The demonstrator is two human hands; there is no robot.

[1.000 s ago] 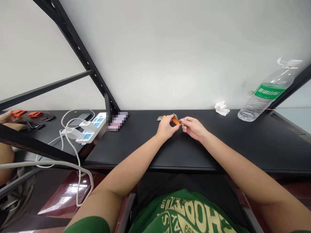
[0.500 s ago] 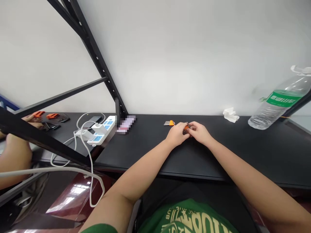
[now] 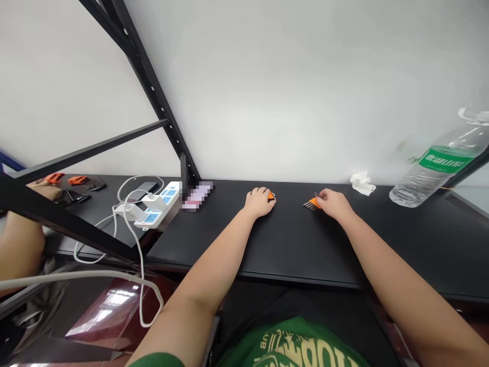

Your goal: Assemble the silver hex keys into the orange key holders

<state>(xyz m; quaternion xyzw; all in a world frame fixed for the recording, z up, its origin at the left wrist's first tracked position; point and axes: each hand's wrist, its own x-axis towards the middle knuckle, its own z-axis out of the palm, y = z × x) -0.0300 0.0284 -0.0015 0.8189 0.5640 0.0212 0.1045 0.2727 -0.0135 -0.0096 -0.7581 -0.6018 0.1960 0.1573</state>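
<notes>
A small orange plastic holder with a comb of thin, straight metal rods [image 3: 312, 204] is pinched in the right hand [image 3: 333, 203], at or just above the tabletop; the fingertips cover its near end. The left hand [image 3: 260, 202] lies palm down over a second orange piece with dark metal ends [image 3: 271, 195]. Only a corner shows beside the knuckles, so its full shape is hidden, and whether the fingers grip it I cannot tell. Both hands are on a smooth, matt black tabletop [image 3: 290, 244]. Beyond the right hand, near the plain white wall [image 3: 290, 102], sits a crumpled white tissue [image 3: 362, 183], then a clear ribbed plastic bottle with a green label [image 3: 424, 178], leaning in view and cut off by the frame's edge. To the left, a flat lilac-and-pink rectangle [image 3: 198, 195] is blurred into blocks. Beyond the black perforated metal upright [image 3: 153, 86], another person's hand [image 3: 48, 190] is partly hidden by orange items [image 3: 54, 178].
</notes>
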